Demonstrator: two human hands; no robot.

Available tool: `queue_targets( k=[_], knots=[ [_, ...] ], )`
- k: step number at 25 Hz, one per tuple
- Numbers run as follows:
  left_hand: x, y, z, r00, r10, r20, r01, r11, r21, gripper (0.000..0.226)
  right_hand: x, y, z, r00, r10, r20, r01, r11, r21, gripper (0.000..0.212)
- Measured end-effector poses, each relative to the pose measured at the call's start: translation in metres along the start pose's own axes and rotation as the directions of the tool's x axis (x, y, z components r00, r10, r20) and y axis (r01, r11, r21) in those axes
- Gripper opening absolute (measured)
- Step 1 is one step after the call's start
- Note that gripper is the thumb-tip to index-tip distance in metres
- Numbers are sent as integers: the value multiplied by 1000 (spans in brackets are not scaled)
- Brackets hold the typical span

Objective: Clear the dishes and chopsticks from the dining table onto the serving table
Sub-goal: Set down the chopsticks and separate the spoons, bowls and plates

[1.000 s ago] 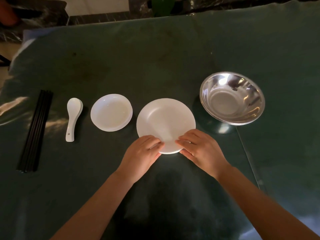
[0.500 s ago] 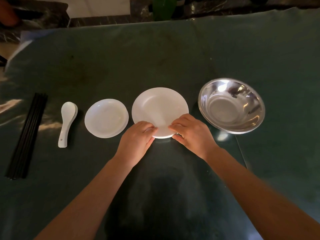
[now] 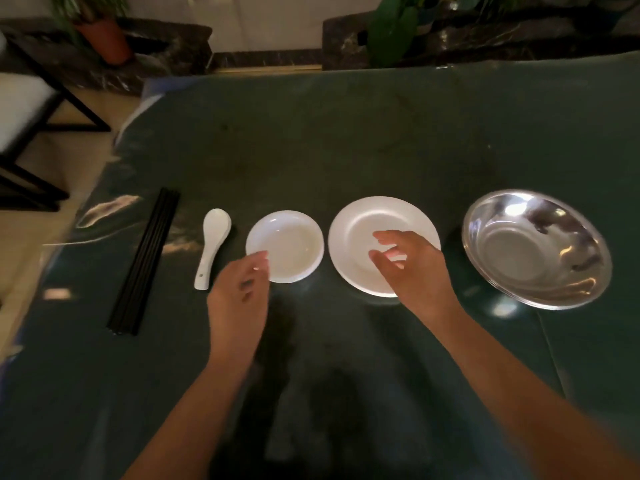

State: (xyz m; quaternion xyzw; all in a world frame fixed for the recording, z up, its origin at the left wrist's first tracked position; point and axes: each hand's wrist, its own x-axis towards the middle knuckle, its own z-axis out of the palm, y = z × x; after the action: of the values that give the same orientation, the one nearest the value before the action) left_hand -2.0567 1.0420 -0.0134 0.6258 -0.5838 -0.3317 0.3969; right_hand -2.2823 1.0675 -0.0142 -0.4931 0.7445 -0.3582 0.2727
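Dark green desk (image 3: 346,140), row of tableware left to right: black chopsticks (image 3: 145,261), white spoon (image 3: 212,247), small white dish (image 3: 294,237), larger white plate (image 3: 360,230), steel bowl (image 3: 536,247). All lying flat, none touching. Left hand (image 3: 239,292) at near-left edge of small dish, fingers loosely curled, grip empty; contact with rim unclear through blur. Right hand (image 3: 412,268) over near part of plate, fingers spread open, holding nothing. Potted plants (image 3: 391,26) beyond far edge.
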Motion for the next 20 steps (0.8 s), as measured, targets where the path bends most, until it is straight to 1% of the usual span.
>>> queue_targets(
  k=[1, 2, 3, 5, 6, 7, 8, 10, 11, 13, 15, 18, 20],
  knots=[
    [16, 0, -8, 982, -187, 7, 187, 974, -126, 16, 9, -12, 8, 993, 107, 58, -110, 992, 58, 26],
    [33, -1, -16, 940, -337, 51, 341, 918, -202, 15, 19, -25, 16, 970, 200, 138, -215, 970, 109, 24],
    [48, -1, -21, 893, -436, 114, 451, 873, -187, 13, 27, -35, 25, 938, 273, 212, -309, 937, 161, 26],
    [69, -1, -22, 810, -532, 247, 559, 827, -51, 7, 36, -48, 40, 886, 372, 277, -442, 858, 261, 33],
    [74, -2, -22, 767, -557, 317, 590, 807, -9, 9, 37, -52, 47, 872, 399, 283, -471, 841, 267, 34],
    [79, -5, -20, 734, -567, 374, 606, 795, 15, 16, 38, -54, 54, 870, 407, 277, -472, 850, 233, 33],
    [82, -7, -18, 719, -564, 407, 611, 792, 17, 20, 38, -55, 59, 876, 402, 265, -452, 876, 169, 32],
    [86, -10, -15, 731, -546, 409, 601, 799, -9, 20, 38, -54, 66, 909, 356, 219, -374, 926, 49, 29],
    [89, -12, -14, 741, -542, 396, 598, 801, -23, 19, 38, -55, 68, 923, 336, 187, -346, 938, 24, 28],
    [92, -16, -13, 763, -523, 379, 577, 816, -33, 15, 39, -54, 71, 930, 335, 150, -346, 937, 52, 26],
    [93, -20, -14, 787, -496, 367, 551, 832, -58, 12, 41, -57, 75, 925, 348, 154, -364, 927, 94, 27],
    [95, -24, -20, 825, -460, 329, 527, 837, -151, 23, 51, -62, 82, 911, 371, 178, -395, 910, 125, 26],
    [99, -27, -24, 832, -450, 326, 523, 832, -186, 26, 56, -64, 88, 902, 389, 184, -418, 895, 154, 25]
  ],
)
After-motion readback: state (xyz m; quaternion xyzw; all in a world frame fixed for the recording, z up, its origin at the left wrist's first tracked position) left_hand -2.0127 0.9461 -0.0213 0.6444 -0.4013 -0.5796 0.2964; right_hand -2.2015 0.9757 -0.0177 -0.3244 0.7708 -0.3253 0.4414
